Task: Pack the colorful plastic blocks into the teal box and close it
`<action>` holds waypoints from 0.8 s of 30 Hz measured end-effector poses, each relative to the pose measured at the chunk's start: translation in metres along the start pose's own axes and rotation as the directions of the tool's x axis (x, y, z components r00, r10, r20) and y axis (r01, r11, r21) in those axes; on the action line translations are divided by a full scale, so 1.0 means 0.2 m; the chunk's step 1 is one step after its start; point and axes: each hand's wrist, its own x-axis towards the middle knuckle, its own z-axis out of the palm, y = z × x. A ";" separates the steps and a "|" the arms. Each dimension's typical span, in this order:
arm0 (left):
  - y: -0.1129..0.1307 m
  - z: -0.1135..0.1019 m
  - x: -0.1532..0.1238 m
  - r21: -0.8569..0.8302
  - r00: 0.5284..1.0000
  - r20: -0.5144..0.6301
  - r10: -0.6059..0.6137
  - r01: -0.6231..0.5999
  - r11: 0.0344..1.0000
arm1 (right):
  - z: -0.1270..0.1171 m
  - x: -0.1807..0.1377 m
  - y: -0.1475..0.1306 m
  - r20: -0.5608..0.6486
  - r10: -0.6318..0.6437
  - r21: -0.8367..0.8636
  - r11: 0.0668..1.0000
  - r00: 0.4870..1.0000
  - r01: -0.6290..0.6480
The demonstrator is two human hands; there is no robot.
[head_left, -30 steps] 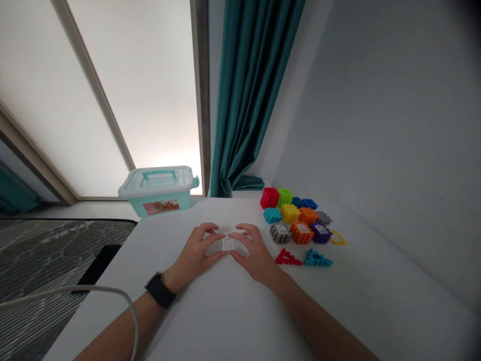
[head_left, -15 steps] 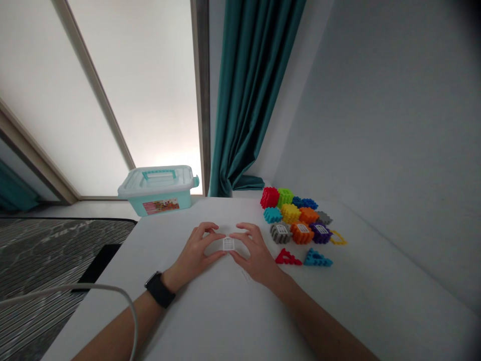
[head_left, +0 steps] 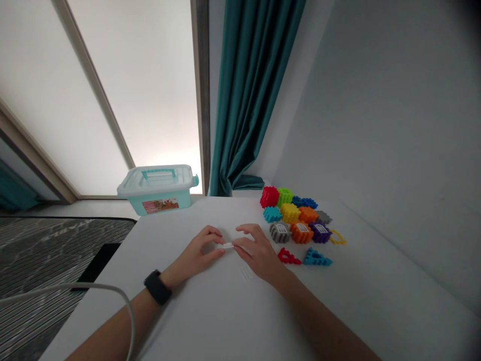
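Between my fingertips is a small white toy window piece (head_left: pixel 226 245), turned nearly edge-on just above the table. My left hand (head_left: pixel 201 253), with a dark watch on its wrist, has thumb and index finger at the piece's left end. At its right end, my right hand (head_left: pixel 259 254) pinches it, the other fingers raised. A second white lattice window piece (head_left: pixel 246 273) lies flat below my right hand. To the right, a grey block (head_left: pixel 280 232), an orange block (head_left: pixel 301 233) and a purple block (head_left: pixel 320 232) bear white window pieces on top.
Behind those blocks are a red block (head_left: pixel 269 197), a green one (head_left: pixel 285 196) and several others. A red triangular piece (head_left: pixel 288 256) and a blue one (head_left: pixel 317 257) lie in front. A lidded teal box (head_left: pixel 161 190) stands back left. A pale cable (head_left: pixel 112 288) crosses the lower left.
The white window piece has tipped from facing me to nearly edge-on. My right fingers have shifted to its right end, uncovering more of the second window piece on the table.
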 end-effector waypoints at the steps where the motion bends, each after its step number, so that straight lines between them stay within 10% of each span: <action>1: 0.00 0.00 0.00 -0.013 1.000 0.016 -0.012 0.013 1.000 | 0.01 0.00 -0.01 -0.018 0.052 0.051 0.997 0.998 -0.051; 9: -0.01 -0.01 0.00 0.086 0.998 -0.046 -0.032 0.036 0.996 | 0.12 0.00 0.01 0.087 0.504 0.422 0.763 0.859 -0.491; 24: 0.02 0.00 -0.02 0.207 0.995 0.000 0.102 -0.099 0.973 | 0.12 0.00 -0.01 0.117 0.513 0.438 0.742 0.850 -0.508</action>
